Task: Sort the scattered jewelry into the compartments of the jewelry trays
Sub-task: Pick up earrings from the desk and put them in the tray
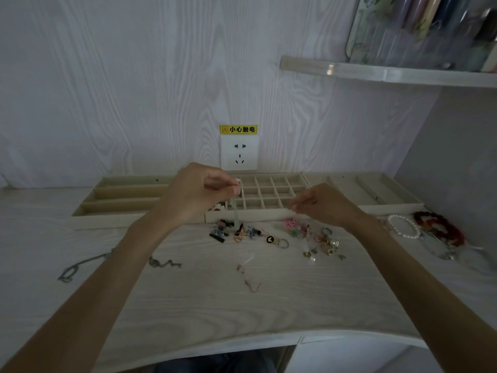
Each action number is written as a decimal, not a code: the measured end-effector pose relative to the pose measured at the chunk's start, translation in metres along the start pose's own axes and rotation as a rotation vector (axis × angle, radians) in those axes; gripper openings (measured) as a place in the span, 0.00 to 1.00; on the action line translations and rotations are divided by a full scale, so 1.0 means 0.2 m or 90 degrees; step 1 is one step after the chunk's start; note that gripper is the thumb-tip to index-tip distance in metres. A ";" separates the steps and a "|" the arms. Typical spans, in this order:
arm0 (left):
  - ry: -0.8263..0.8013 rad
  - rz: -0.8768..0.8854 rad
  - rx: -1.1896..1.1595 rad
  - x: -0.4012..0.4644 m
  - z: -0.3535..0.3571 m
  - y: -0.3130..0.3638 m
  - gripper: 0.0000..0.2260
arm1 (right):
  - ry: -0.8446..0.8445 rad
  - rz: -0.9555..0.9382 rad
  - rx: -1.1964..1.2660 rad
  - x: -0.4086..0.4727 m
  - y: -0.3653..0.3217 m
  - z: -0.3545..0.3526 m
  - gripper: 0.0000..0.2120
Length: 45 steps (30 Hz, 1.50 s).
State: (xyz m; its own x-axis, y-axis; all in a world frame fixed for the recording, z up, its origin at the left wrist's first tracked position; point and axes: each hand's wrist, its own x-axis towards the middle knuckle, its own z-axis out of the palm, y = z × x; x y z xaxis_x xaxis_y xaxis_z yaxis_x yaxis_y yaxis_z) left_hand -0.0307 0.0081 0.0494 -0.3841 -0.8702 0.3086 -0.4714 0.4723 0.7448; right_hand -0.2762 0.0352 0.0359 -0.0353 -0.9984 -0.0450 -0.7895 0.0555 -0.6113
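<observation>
Surface (204,300) carries loose earrings (248,275) near, jewelry pile (271,235) behind; left hand (193,193) pinches pale green dangling piece (236,211) above pile, by grid tray (269,193); right hand (322,204) fingertips pressed together, contents unclear; bracelets (427,228) right; long-slot trays (121,199) at wall.

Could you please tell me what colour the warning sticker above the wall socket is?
Yellow with black lettering, seen in the head view.
</observation>
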 end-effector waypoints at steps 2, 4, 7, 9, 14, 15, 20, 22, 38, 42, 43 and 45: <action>-0.002 -0.011 0.003 -0.01 -0.02 -0.02 0.05 | 0.057 -0.018 -0.021 0.01 0.01 0.01 0.08; -0.012 -0.030 0.022 -0.02 -0.03 -0.04 0.04 | 0.059 -0.043 -0.033 0.01 -0.02 0.02 0.07; -0.051 -0.062 0.043 -0.05 -0.04 -0.09 0.04 | 0.005 -0.092 -0.101 -0.01 -0.10 0.11 0.08; -0.083 -0.073 0.087 -0.08 -0.03 -0.12 0.04 | 0.019 -0.122 -0.146 -0.01 -0.15 0.17 0.10; -0.170 -0.094 0.183 -0.12 -0.02 -0.19 0.04 | 0.053 -0.147 -0.334 0.01 -0.22 0.30 0.13; -0.184 -0.094 0.189 -0.13 -0.02 -0.19 0.04 | 0.051 -0.148 -0.337 0.01 -0.23 0.32 0.12; -0.207 -0.077 0.238 -0.14 -0.01 -0.18 0.05 | 0.036 -0.137 -0.160 0.01 -0.26 0.23 0.08; -0.210 -0.077 0.240 -0.14 -0.02 -0.18 0.05 | -0.030 -0.141 -0.043 0.01 -0.30 0.13 0.10; -0.068 -0.108 -0.023 0.11 -0.08 -0.04 0.19 | -0.149 -0.069 0.164 0.18 -0.49 0.03 0.11; -0.062 -0.150 -0.102 0.13 -0.06 -0.04 0.19 | -0.144 -0.051 0.142 0.22 -0.45 0.04 0.12; -0.054 -0.161 -0.126 0.14 -0.05 -0.04 0.17 | -0.142 -0.048 0.147 0.23 -0.44 0.05 0.12; -0.027 -0.174 -0.128 0.16 -0.04 -0.05 0.12 | -0.145 -0.041 0.179 0.24 -0.42 0.06 0.11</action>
State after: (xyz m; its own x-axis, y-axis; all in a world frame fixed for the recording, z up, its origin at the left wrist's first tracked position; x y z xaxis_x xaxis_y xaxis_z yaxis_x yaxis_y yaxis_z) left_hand -0.0315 -0.0250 0.0561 -0.2993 -0.9523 0.0593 -0.3966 0.1807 0.9000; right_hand -0.2049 -0.0169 0.0749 0.1717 -0.9730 -0.1543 -0.5857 0.0251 -0.8101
